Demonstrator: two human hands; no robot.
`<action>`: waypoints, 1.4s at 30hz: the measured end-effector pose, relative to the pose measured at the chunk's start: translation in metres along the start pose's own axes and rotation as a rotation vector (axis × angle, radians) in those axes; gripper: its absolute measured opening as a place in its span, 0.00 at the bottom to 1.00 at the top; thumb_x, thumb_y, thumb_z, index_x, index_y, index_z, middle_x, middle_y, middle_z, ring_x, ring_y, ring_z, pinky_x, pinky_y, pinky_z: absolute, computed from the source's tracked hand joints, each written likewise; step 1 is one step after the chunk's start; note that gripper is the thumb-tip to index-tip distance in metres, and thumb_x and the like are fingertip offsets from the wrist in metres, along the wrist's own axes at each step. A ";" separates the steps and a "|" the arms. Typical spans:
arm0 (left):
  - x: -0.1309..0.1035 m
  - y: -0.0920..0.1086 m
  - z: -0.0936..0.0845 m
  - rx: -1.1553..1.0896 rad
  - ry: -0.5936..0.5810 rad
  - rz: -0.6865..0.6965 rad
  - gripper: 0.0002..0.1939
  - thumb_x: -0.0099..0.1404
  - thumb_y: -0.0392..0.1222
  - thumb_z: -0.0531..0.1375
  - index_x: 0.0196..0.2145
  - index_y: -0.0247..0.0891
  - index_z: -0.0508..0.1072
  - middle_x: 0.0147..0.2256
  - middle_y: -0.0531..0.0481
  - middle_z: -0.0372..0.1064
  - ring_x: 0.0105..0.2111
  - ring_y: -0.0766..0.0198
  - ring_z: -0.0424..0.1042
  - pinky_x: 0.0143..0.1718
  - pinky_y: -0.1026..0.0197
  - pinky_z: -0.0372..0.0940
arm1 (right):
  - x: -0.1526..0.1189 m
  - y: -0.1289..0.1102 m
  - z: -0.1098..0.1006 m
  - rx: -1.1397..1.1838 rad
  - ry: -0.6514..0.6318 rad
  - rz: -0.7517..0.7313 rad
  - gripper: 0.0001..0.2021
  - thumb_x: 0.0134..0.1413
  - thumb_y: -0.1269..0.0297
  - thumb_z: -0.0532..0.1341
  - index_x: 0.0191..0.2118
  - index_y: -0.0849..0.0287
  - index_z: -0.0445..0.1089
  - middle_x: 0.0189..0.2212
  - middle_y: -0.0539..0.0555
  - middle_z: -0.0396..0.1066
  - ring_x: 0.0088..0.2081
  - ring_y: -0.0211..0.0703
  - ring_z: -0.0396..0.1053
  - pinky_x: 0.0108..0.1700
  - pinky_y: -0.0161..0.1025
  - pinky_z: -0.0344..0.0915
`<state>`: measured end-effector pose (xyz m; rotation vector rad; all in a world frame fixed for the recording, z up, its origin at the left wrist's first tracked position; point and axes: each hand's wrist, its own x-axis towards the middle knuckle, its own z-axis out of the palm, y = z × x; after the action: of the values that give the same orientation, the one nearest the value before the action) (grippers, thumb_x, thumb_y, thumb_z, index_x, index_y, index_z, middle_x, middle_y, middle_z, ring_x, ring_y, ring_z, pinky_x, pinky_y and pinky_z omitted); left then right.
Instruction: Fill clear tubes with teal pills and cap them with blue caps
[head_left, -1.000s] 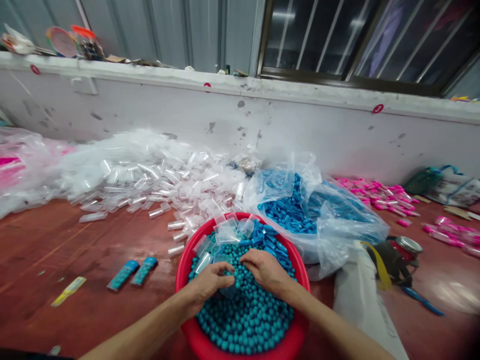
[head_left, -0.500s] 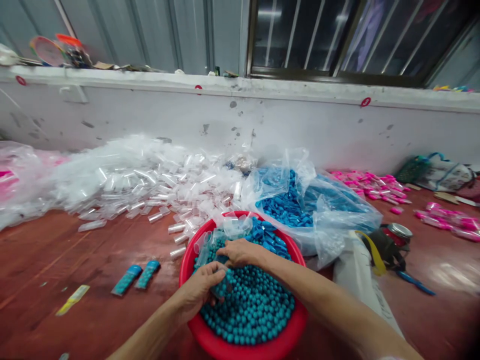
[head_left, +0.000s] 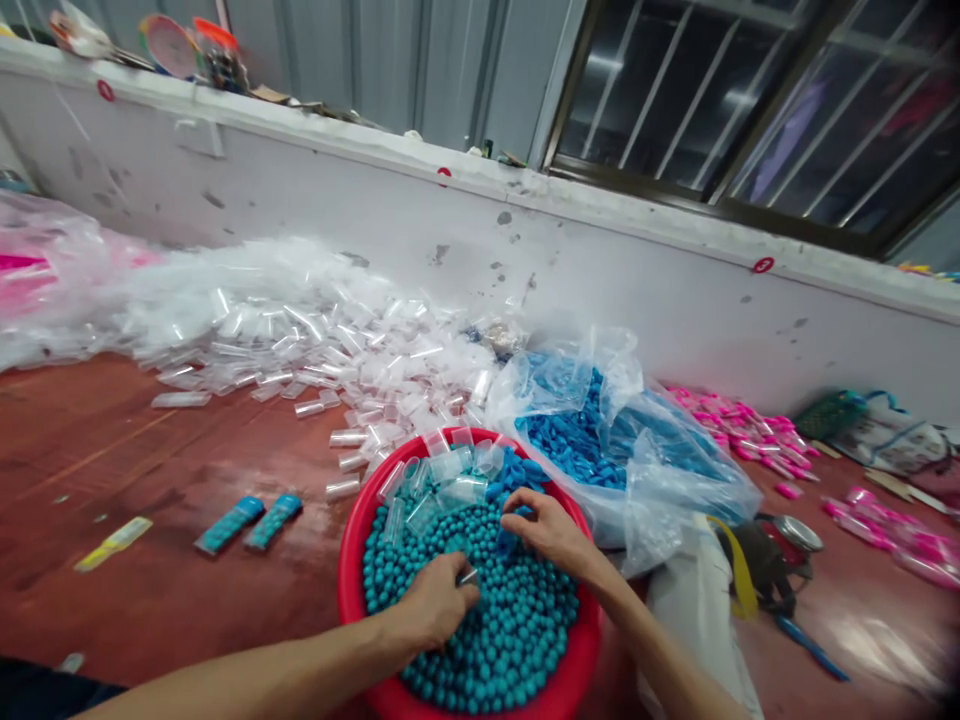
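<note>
A red basin [head_left: 351, 570] is filled with small teal beads [head_left: 517, 640]. Over the beads, my left hand [head_left: 435, 602] is closed around a clear plastic tube, whose pale rim [head_left: 468, 577] shows at the fingertips; the rest is hidden. My right hand [head_left: 551, 532] hovers at the basin's right side with fingers curved and slightly apart. Just under its fingertips lies a blue cap [head_left: 507, 543], beside a heap of blue caps [head_left: 517, 474]. Several empty clear tubes [head_left: 450, 465] rest on the beads at the far side of the basin.
Two filled tubes [head_left: 231, 525] and a yellow strip [head_left: 112, 544] lie left on the reddish-brown surface [head_left: 187, 460]. Clear tubes [head_left: 300, 335] are heaped along the wall. A plastic bag of blue caps [head_left: 577, 430] stands behind the basin; pink pieces [head_left: 750, 430] lie farther right.
My hands have moved apart. The left hand has come lower and nearer me over the beads, while the right has gone right towards the blue caps. The camera view has tilted.
</note>
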<state>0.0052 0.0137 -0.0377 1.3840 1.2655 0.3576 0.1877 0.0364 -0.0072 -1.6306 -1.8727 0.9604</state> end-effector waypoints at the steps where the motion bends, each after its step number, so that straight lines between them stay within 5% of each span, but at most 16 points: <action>1: 0.003 0.000 0.005 -0.008 0.039 0.032 0.04 0.47 0.32 0.56 0.21 0.38 0.63 0.18 0.58 0.55 0.20 0.67 0.57 0.23 0.65 0.52 | -0.001 0.006 0.000 0.070 0.041 0.066 0.07 0.49 0.60 0.55 0.30 0.58 0.63 0.18 0.44 0.62 0.18 0.33 0.60 0.19 0.29 0.58; 5: 0.018 0.007 0.022 -0.062 0.077 0.040 0.09 0.44 0.32 0.59 0.16 0.39 0.60 0.18 0.56 0.53 0.24 0.65 0.56 0.26 0.65 0.48 | -0.003 0.022 0.007 0.256 0.176 0.149 0.05 0.48 0.64 0.55 0.30 0.56 0.57 0.18 0.42 0.58 0.18 0.33 0.61 0.15 0.28 0.57; 9: 0.026 0.016 0.029 -0.209 -0.052 -0.025 0.05 0.46 0.35 0.58 0.20 0.39 0.62 0.17 0.58 0.52 0.20 0.67 0.54 0.24 0.65 0.47 | -0.007 0.024 0.009 0.228 0.155 0.130 0.11 0.50 0.67 0.51 0.42 0.55 0.57 0.25 0.46 0.63 0.19 0.35 0.64 0.15 0.30 0.59; 14: 0.017 0.011 0.008 -0.387 -0.221 -0.086 0.08 0.47 0.40 0.58 0.28 0.38 0.64 0.18 0.59 0.54 0.19 0.70 0.55 0.22 0.67 0.48 | -0.024 0.013 0.000 -0.302 0.233 -0.155 0.17 0.54 0.74 0.47 0.48 0.55 0.63 0.38 0.54 0.66 0.37 0.41 0.67 0.36 0.37 0.65; 18: 0.002 0.004 -0.017 -0.547 -0.253 -0.065 0.16 0.46 0.43 0.61 0.33 0.37 0.64 0.22 0.58 0.59 0.22 0.71 0.58 0.23 0.67 0.50 | -0.029 0.004 0.005 -0.750 0.067 -0.361 0.23 0.53 0.76 0.49 0.53 0.49 0.59 0.50 0.56 0.59 0.43 0.45 0.63 0.40 0.40 0.62; 24: -0.012 0.001 -0.031 -0.413 -0.112 0.059 0.20 0.46 0.51 0.62 0.32 0.36 0.63 0.22 0.56 0.63 0.21 0.71 0.63 0.19 0.69 0.52 | -0.009 -0.010 0.024 -1.016 0.063 -0.487 0.10 0.56 0.73 0.50 0.31 0.60 0.68 0.44 0.60 0.64 0.45 0.52 0.59 0.44 0.48 0.57; 29: -0.008 -0.001 -0.025 -0.421 -0.136 -0.048 0.24 0.47 0.60 0.57 0.31 0.38 0.58 0.21 0.55 0.65 0.13 0.71 0.63 0.11 0.70 0.47 | -0.012 -0.021 0.036 -0.978 0.148 -0.335 0.10 0.56 0.77 0.48 0.36 0.61 0.65 0.26 0.55 0.67 0.30 0.45 0.64 0.32 0.40 0.59; 34: -0.006 -0.003 -0.024 -0.472 -0.080 -0.019 0.23 0.45 0.59 0.59 0.30 0.38 0.59 0.20 0.59 0.62 0.10 0.74 0.60 0.09 0.72 0.46 | -0.033 -0.022 0.048 -0.919 0.109 -0.440 0.15 0.57 0.73 0.50 0.51 0.61 0.58 0.29 0.55 0.67 0.31 0.44 0.65 0.30 0.37 0.57; 38: -0.007 -0.003 -0.026 -0.408 -0.007 -0.010 0.21 0.49 0.56 0.56 0.32 0.37 0.60 0.19 0.59 0.62 0.09 0.76 0.58 0.08 0.73 0.43 | -0.040 -0.012 0.036 -0.807 -0.009 -0.304 0.09 0.56 0.67 0.52 0.41 0.57 0.67 0.27 0.52 0.68 0.29 0.42 0.65 0.28 0.35 0.57; 42: -0.006 -0.002 -0.025 -0.438 -0.090 0.027 0.23 0.48 0.56 0.57 0.36 0.36 0.60 0.21 0.58 0.63 0.10 0.75 0.59 0.08 0.73 0.45 | -0.037 -0.016 0.028 -0.424 0.060 -0.230 0.12 0.57 0.70 0.49 0.40 0.57 0.68 0.31 0.52 0.70 0.34 0.41 0.67 0.35 0.34 0.61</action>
<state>-0.0182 0.0206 -0.0300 1.0306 1.0207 0.5491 0.1629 -0.0058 -0.0095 -1.5949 -2.2713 0.4321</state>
